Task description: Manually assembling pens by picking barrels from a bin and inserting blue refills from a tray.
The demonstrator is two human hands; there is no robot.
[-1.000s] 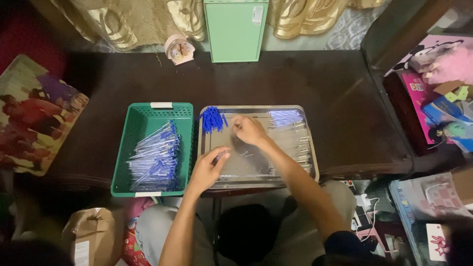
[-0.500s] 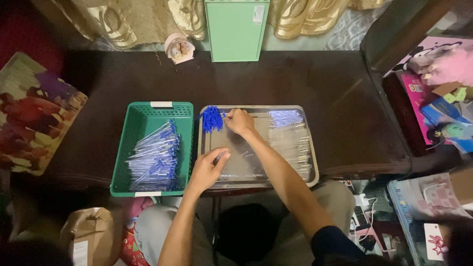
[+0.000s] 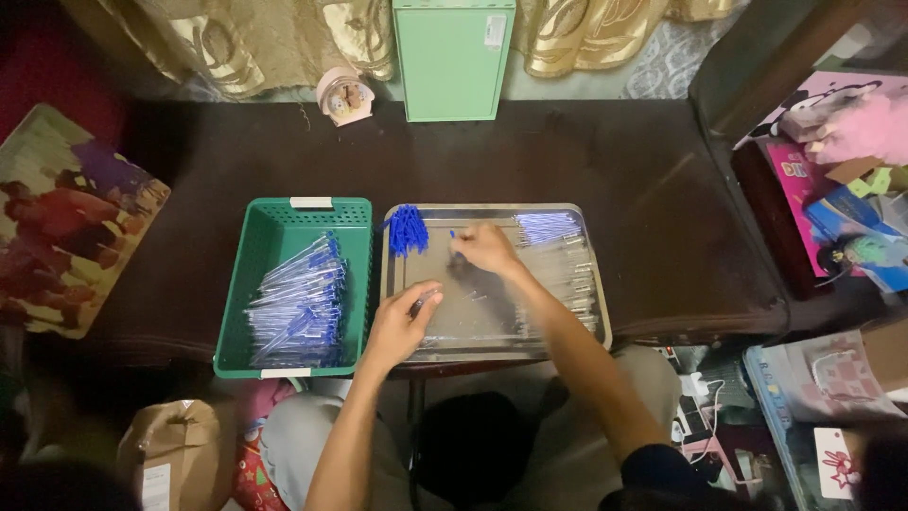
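We are pinching a small blue cap (image 3: pixel 452 236) in our right hand (image 3: pixel 485 250) over the far left part of the metal tray (image 3: pixel 586 284), beside the heap of blue caps (image 3: pixel 409 229) in its far left corner; our left hand (image 3: pixel 401 325) is closing around a clear pen barrel (image 3: pixel 425 301) over the tray's near left part. The green basket (image 3: pixel 248 284) of finished pens (image 3: pixel 301 301) is sitting just left of the tray near the counter's (image 3: pixel 615 161) front edge.

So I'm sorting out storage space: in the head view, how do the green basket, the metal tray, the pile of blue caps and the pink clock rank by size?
1. Metal tray, widest.
2. Green basket, a bit smaller.
3. Pink clock and pile of blue caps: these look alike in size, and the clock lies farther from the camera, so I won't rank them.
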